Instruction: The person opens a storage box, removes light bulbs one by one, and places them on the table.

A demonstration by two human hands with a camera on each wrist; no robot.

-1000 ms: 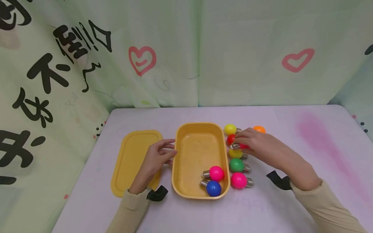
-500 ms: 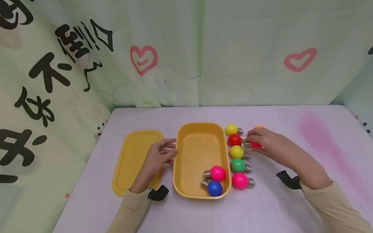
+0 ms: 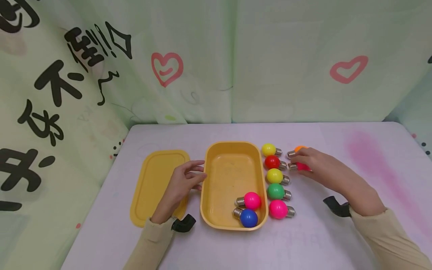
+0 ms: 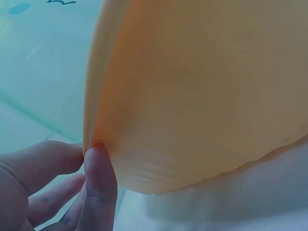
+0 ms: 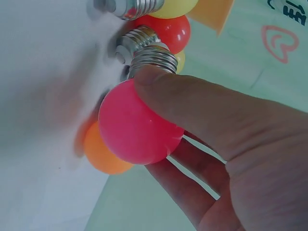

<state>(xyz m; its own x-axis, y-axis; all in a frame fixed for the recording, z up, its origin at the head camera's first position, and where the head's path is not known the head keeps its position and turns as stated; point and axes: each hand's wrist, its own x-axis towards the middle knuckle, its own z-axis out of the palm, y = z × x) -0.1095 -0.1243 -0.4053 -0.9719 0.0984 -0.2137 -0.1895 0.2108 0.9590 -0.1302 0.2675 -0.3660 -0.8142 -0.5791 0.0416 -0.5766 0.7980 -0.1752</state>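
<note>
My right hand (image 3: 322,168) holds a pink light bulb (image 5: 139,125) low over the table, thumb near its metal screw base and fingers around the far side. An orange bulb (image 5: 106,151) lies just beyond, partly covered by that hand in the head view. My left hand (image 3: 183,180) pinches the left rim of a yellow plastic box (image 3: 233,146) between thumb and finger, clearest in the left wrist view. Inside the box, at its near right corner, lie a pink bulb (image 3: 252,201) and a blue bulb (image 3: 248,218).
Along the box's right side runs a column of bulbs: yellow (image 3: 268,149), red (image 3: 272,162), another yellow (image 3: 274,176), green (image 3: 275,191) and pink (image 3: 278,209). A flat yellow lid (image 3: 148,187) lies left of the box, partly under the left forearm. A printed curtain (image 3: 270,75) hangs behind the table.
My right hand has carried the pink bulb rightward, away from the column and toward the orange bulb, uncovering the red one. The left hand stays at the box rim.
</note>
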